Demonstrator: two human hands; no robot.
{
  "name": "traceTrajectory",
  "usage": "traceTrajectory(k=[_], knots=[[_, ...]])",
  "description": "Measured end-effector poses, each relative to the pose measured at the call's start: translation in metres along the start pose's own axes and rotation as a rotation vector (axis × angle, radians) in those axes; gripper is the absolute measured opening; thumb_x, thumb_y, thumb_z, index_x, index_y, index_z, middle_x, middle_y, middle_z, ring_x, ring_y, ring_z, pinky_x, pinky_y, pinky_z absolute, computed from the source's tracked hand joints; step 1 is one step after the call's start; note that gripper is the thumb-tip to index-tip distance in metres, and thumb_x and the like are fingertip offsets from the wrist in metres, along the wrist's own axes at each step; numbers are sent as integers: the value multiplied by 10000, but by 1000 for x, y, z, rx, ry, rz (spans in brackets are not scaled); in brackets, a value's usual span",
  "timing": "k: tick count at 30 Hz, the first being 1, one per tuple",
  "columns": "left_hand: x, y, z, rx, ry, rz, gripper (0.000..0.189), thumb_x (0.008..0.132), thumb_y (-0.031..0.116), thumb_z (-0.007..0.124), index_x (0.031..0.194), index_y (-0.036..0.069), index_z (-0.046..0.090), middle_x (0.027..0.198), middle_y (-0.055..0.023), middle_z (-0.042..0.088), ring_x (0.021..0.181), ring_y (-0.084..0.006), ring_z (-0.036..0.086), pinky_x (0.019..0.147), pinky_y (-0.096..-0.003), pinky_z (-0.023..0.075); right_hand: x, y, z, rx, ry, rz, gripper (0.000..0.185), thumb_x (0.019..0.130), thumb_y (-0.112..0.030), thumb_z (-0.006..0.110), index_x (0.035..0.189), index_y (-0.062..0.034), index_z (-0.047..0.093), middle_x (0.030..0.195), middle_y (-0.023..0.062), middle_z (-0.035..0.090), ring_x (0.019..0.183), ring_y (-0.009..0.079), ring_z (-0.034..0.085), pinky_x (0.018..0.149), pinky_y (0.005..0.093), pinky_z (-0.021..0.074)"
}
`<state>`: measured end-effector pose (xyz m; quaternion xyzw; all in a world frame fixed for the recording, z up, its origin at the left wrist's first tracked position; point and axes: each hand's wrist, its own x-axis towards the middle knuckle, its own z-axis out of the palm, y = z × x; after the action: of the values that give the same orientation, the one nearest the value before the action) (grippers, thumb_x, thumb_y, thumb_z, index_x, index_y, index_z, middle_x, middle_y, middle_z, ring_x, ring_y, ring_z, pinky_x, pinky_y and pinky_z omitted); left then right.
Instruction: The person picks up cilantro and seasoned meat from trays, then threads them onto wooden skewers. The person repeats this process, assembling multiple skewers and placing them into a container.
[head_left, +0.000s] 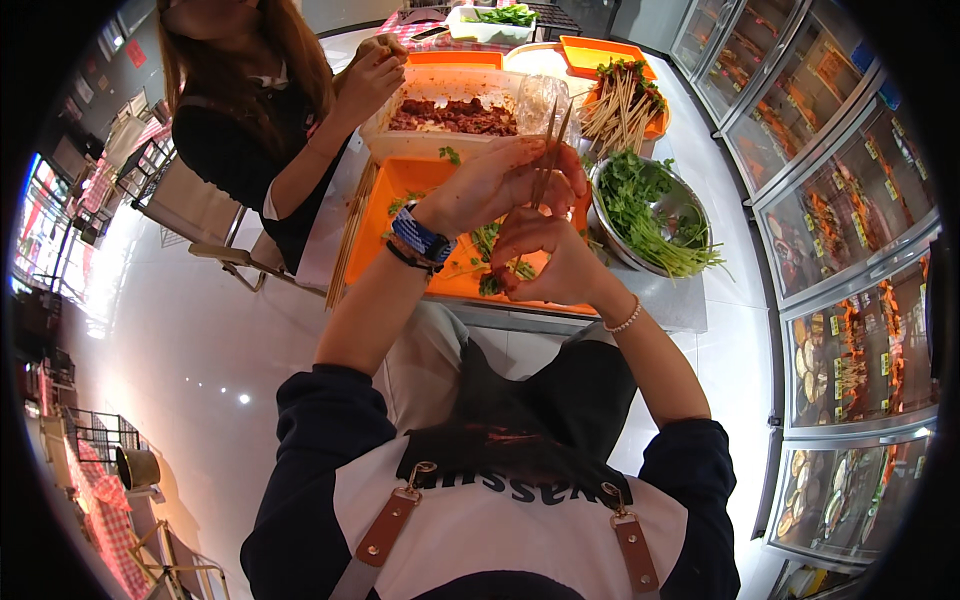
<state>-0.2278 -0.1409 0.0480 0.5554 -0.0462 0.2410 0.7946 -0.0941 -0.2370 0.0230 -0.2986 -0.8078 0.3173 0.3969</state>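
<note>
My left hand (495, 180) grips a couple of thin bamboo skewers (553, 142), which stand up out of its fingers and slant down towards my right hand. Just below it, my right hand (555, 247) curls around the skewers' lower part and pinches a small dark piece of food with green leaf (490, 283). The fingers hide most of that piece. Both hands are over an orange tray (382, 202) holding loose cilantro sprigs (486, 240). Reddish residue marks my fingertips.
Behind the tray stands a tub (375, 112) of red marinated meat (450, 116). A steel bowl (600, 225) of cilantro (637, 187) is at right, below a pile of filled skewers (619, 112). Bare skewers (352, 225) line the left edge. A co-worker (240, 142) sits at left; glass-door fridges (832, 202) flank the right.
</note>
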Motion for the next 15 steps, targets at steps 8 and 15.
traceTrajectory(k=[8, 15], knots=[[3, -4, -6, -66, -19, 78, 196, 975, 235, 482, 923, 47, 497, 906, -86, 523, 821, -196, 551, 693, -316, 477, 2, -3, 0, 4, 34, -17, 185, 564, -22, 731, 739, -7, 671, 759, 51, 642, 831, 194, 582, 771, 307, 466], [13, 36, 6, 211, 314, 557, 156, 990, 152, 446, 956, 43, 553, 889, -76, 602, 701, -138, 591, 645, -254, 496, -16, -2, -37, -358, 354, -100, 200, 551, -12, 701, 745, -60, 696, 752, 25, 615, 779, 147, 580, 714, 271, 440]])
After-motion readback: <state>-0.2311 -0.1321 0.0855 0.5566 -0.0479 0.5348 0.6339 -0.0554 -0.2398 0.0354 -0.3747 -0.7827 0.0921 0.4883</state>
